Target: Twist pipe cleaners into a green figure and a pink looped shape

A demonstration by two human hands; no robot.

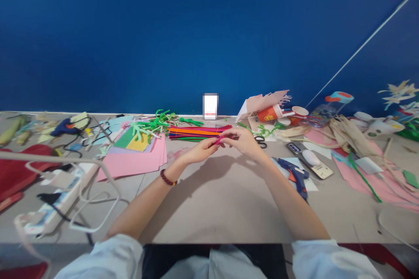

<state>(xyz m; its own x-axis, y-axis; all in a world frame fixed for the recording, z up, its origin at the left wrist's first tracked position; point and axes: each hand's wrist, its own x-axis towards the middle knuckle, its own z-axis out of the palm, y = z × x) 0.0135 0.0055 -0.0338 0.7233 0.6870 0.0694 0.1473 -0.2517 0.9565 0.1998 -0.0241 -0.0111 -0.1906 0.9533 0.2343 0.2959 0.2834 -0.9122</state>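
Over the middle of the table, my left hand (pixel 203 149) and my right hand (pixel 242 140) meet at their fingertips. Both are closed on a short stretch of bright pink pipe cleaner (pixel 220 140), most of it covered by my fingers. Just behind them lies a bundle of pipe cleaners (pixel 190 132) in orange, red, purple and green. To its left, green pipe cleaners bent into branching shapes (pixel 144 129) rest on coloured sheets. A pair of black-handled scissors (pixel 261 141) lies beside my right hand, partly hidden by it.
Pink paper sheets (pixel 131 166) and a white power strip (pixel 62 198) with looping cables occupy the left. On the right are a blue glue gun (pixel 296 173), a phone (pixel 322 170), a tipped red paper cup (pixel 269 113) and craft scraps. A blue wall (pixel 196 39) stands behind.
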